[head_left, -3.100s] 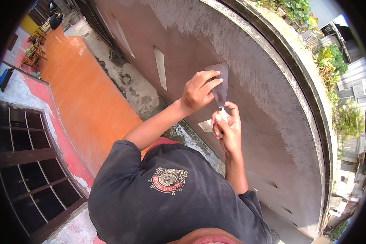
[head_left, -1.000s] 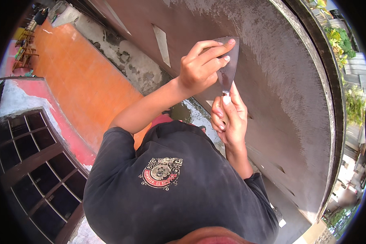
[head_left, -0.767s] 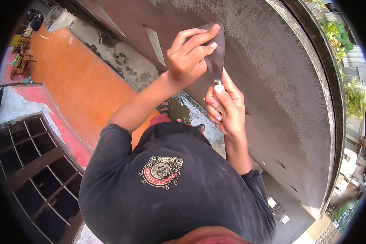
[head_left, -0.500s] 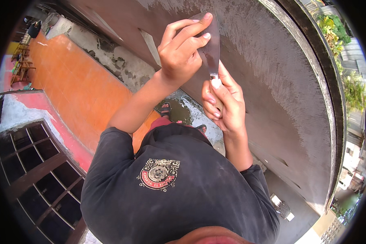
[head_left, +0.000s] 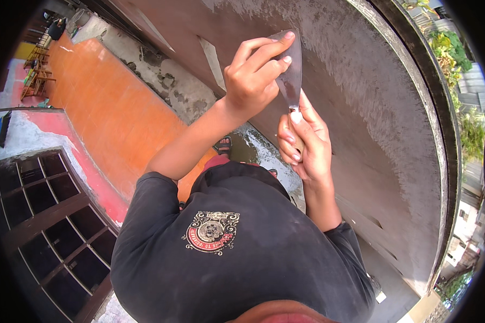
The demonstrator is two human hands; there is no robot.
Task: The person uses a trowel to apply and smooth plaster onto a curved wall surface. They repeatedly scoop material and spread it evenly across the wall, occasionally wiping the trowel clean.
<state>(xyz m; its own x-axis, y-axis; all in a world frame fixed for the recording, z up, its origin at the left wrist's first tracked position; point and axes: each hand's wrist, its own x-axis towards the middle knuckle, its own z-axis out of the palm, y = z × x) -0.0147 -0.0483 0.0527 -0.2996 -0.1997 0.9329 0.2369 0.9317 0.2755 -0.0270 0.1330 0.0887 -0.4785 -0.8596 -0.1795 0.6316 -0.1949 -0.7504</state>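
Observation:
A putty knife (head_left: 291, 81) with a broad, tapering grey metal blade and a light wooden handle is held up by the wall (head_left: 355, 102). My right hand (head_left: 310, 140) is wrapped around its handle, thumb lying along the top by the blade's neck. The fingers of my left hand (head_left: 256, 75) stretch out and apart, their tips resting on the blade; its thumb is hidden. Behind the blade, the wall has a brownish-grey smooth area and a lighter, streaky band. I cannot tell whether the blade touches it.
A dark curved edge (head_left: 448, 134) bounds the wall on the right, with plants (head_left: 471, 129) and roofs beyond. Orange floor (head_left: 108, 102) spreads to the left, past a worn concrete strip (head_left: 161, 81). A dark-framed window (head_left: 54, 215) is at lower left; wooden chairs (head_left: 36, 72) stand far off.
Both hands and the putty knife sit slightly lower and further right in the picture, and the surroundings have shifted too. The hold on the knife looks the same.

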